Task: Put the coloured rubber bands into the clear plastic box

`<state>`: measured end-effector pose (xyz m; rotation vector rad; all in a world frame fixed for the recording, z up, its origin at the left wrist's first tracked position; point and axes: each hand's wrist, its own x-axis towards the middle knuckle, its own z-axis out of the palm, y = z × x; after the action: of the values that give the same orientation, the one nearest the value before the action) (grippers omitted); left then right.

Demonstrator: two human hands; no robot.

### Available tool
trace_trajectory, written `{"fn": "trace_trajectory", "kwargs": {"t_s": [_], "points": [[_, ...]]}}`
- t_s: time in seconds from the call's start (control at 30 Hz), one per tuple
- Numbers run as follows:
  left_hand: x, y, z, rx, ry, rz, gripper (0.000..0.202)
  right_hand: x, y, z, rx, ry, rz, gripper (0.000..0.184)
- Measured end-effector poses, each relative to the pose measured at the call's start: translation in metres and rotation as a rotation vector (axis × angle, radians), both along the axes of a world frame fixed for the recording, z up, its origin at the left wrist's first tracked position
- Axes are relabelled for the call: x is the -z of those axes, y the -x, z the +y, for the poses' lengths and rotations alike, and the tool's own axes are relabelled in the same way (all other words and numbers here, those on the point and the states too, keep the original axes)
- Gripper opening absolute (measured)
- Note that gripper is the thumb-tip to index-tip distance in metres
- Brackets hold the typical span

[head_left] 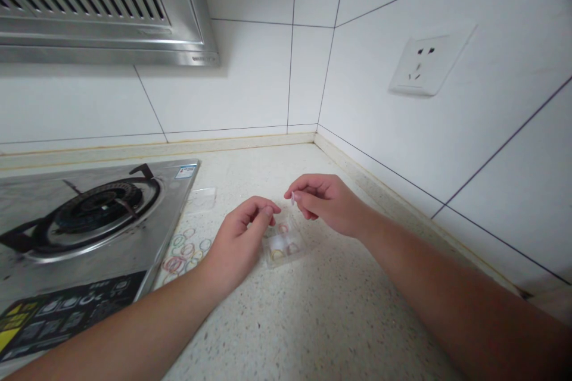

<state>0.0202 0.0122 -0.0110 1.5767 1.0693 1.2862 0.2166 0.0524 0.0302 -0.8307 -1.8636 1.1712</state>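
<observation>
Between the thumb and index finger of my right hand point(319, 199), a small pale elastic band point(293, 197) is pinched above the counter. Just below and to the left lies a clear plastic compartment box point(270, 263), with a few coloured bands in its sections. My left hand point(245, 229) is over the box's left side, thumb and fingertips pressed together; anything between them is too small to make out. Several thin coloured elastic bands point(175, 264) lie loose on the counter left of that hand, some overlapping.
A clear flat plastic lid point(203, 199) lies beside the gas stove point(176, 208), whose metal edge borders the loose bands. The speckled counter point(313, 315) meets tiled walls at the back and right. A range hood point(187, 41) hangs upper left; a socket point(420, 65) is on the right wall.
</observation>
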Motion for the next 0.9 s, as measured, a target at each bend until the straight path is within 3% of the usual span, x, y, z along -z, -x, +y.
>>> {"fn": "trace_trajectory", "kwargs": {"t_s": [0.3,0.9], "points": [[0.0008,0.0004,-0.0009,0.001,-0.008,0.017,0.02,0.0017,-0.0031,0.0008,-0.043,0.035,0.081,0.016],[-0.0004,0.0,-0.0003,0.02,-0.01,0.011,0.02,-0.0006,0.0006,-0.0011,-0.036,0.027,0.032,0.021]]}}
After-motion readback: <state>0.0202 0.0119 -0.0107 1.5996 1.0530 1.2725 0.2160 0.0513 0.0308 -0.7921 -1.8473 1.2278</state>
